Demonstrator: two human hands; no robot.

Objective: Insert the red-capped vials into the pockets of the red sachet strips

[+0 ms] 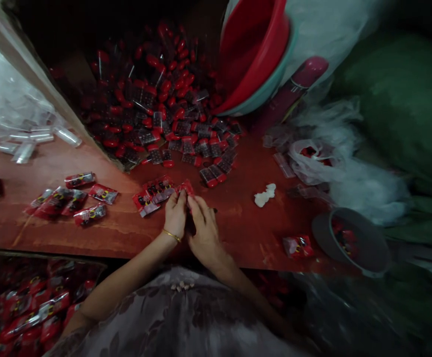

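My left hand [175,214] and my right hand [203,229] meet at the middle of the red-brown table [134,233], and both pinch one small red packet [185,188] between the fingertips. A gold bangle sits on my left wrist. Just left of the hands lie two or three filled red packets [152,194]. Beyond them spreads a big heap of small red-capped black pieces [164,104].
Several filled packets [75,198] lie at the table's left. Clear plastic sleeves [33,139] sit far left. Stacked red basins [253,54] lean at the back, white plastic bags [335,158] at right, a grey bowl [350,240] near right, a white scrap [265,195] mid-table.
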